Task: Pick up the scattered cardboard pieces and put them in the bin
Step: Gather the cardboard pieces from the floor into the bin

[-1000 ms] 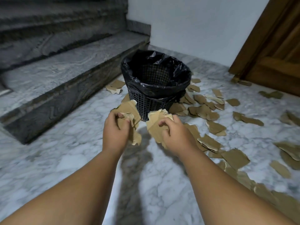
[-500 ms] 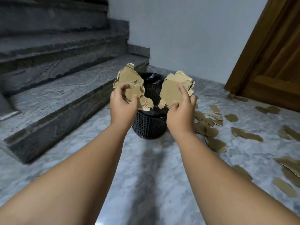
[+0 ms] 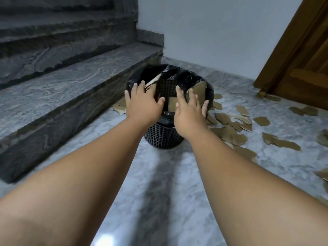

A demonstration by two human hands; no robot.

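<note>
Left hand and right hand spread wide, fingers straight, gripping nothing, over the near rim of the black mesh bin, cardboard pieces at the fingertips inside the liner, stair step close left of the left hand, scattered pieces right of the right hand, open marble floor under the forearms.

The left hand and right hand cover the near rim of the bin, and its inside bottom is out of sight. A blurred strip beyond the left hand is half hidden. A piece stands behind the right hand's fingers, and whether they touch it cannot be told. The left hand hides part of the scraps left of the bin. The forearms run off the bottom edge. The door is cut by the top and right edges, the stairs by the left and top, the far scraps by the right edge
</note>
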